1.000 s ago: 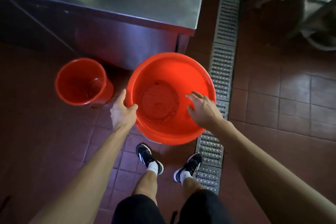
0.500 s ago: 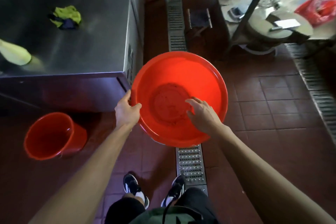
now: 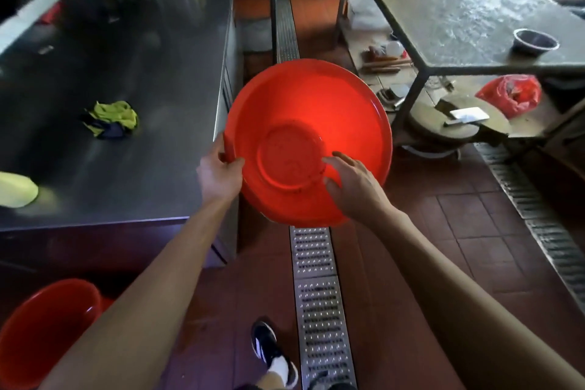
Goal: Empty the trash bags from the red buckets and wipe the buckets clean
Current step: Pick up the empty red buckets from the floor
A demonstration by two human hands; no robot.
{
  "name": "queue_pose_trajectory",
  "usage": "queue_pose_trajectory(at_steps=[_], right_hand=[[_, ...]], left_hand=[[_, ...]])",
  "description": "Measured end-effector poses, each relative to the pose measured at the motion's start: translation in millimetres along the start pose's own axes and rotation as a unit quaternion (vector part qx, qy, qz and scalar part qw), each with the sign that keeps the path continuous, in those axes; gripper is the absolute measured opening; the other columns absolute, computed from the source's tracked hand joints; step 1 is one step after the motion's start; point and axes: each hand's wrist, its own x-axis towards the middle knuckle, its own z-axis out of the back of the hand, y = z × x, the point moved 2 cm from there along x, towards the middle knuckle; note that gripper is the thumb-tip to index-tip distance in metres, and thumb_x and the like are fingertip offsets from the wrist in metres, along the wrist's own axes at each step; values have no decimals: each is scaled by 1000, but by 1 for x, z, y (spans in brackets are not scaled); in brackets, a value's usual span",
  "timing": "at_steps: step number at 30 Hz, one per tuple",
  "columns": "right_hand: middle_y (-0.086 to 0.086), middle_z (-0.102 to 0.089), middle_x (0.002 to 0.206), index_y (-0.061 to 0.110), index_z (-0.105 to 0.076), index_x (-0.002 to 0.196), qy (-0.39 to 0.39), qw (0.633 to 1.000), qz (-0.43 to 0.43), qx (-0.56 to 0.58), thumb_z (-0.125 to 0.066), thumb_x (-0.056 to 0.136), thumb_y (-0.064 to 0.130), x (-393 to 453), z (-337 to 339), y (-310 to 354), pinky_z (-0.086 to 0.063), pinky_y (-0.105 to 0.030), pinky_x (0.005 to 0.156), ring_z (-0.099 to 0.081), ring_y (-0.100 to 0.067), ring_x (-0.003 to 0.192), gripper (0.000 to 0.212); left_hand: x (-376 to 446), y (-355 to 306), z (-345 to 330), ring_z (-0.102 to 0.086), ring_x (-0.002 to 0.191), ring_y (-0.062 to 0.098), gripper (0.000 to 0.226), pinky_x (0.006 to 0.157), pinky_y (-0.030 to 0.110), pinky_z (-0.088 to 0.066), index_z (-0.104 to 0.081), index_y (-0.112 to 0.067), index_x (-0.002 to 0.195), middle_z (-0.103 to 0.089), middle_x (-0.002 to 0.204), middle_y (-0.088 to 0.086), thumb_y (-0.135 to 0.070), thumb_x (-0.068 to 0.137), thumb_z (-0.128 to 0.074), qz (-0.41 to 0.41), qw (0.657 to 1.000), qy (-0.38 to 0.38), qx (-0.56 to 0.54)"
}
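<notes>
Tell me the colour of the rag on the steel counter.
Yellow-green with a dark blue part, head view: rag.

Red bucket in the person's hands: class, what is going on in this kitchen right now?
A person holds a red bucket up over the floor drain. The left hand grips its rim, and the right hand reaches inside with spread fingers near the bottom. No bag shows in it. A second bucket stands on the floor at lower left. A yellow-green cloth lies on the steel counter.
</notes>
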Motion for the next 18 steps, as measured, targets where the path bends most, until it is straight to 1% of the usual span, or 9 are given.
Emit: queue_pose_trajectory(at_steps=[2, 4, 5, 7, 8, 11, 13, 15, 18], right_hand=[[-3, -45, 154, 19, -49, 147, -10, 1000, 12, 1, -55, 100, 23, 29, 11, 14, -33, -43, 111, -42, -31, 138, 48], [-2, -45, 154, 19, -48, 148, -21, 999, 27, 3, -55, 100, 23, 57, 19, 25, -32, -43, 112, -41, -30, 139, 48], [-2, -45, 155, 19, -48, 148, -27, 999, 33, 4, -55, 100, 24, 71, 22, 30, -32, -43, 113, -41, -30, 139, 48], [-3, -45, 154, 20, -49, 147, -31, 998, 47, 3, -55, 100, 24, 96, 25, 39, -33, -42, 112, -43, -30, 138, 48], [-3, -46, 154, 20, -49, 147, -29, 998, 55, 1, -55, 100, 24, 109, 26, 43, -33, -41, 111, -43, -30, 137, 47], [-3, -45, 155, 20, -50, 146, -22, 997, 78, 4, -56, 100, 25, 147, 28, 50, -33, -42, 113, -43, -30, 138, 47], [-2, -44, 155, 19, -50, 146, -19, 995, 99, 8, -56, 101, 25, 174, 29, 55, -34, -44, 114, -42, -30, 139, 47], [-1, -44, 155, 20, -49, 147, -16, 992, 123, 7, -56, 101, 25, 204, 30, 58, -35, -45, 114, -42, -29, 139, 46], [0, -42, 156, 23, -47, 149, -1, 988, 156, 2, -54, 102, 28, 252, 32, 64, -34, -44, 114, -40, -27, 141, 47]], left_hand=[[28, -11, 4, -68, 70, 16, 57, 77, 38, -61, -65, -30, 133, -68, 79, -13, -11, 79, -64, -5, 1000, -20, -18], [54, -22, 10, -67, 71, 20, 50, 78, 38, -61, -68, -23, 130, -68, 80, -5, -5, 83, -66, -7, 999, -40, -34], [68, -26, 12, -66, 71, 21, 43, 77, 40, -61, -69, -27, 120, -67, 78, -2, -6, 82, -66, -10, 998, -53, -41], [93, -31, 18, -63, 64, 11, 40, 71, 37, -61, -62, -40, 104, -64, 74, -4, -7, 81, -64, -16, 996, -77, -44], [104, -33, 21, -61, 62, 8, 43, 68, 34, -59, -59, -43, 103, -64, 73, -6, -6, 82, -63, -16, 995, -87, -44], [134, -40, 30, -57, 61, 11, 47, 65, 33, -54, -60, -45, 107, -62, 71, -5, -4, 83, -61, -12, 992, -118, -53], [157, -42, 33, -55, 58, 2, 43, 65, 30, -52, -64, -40, 108, -62, 71, -7, -5, 83, -60, -13, 989, -132, -57], [179, -42, 34, -56, 60, -1, 41, 66, 29, -50, -67, -35, 109, -63, 72, -12, -7, 80, -61, -17, 987, -151, -57], [205, -44, 34, -60, 64, 4, 48, 69, 29, -51, -65, -51, 100, -67, 72, -18, -11, 75, -59, -22, 981, -186, -55]])
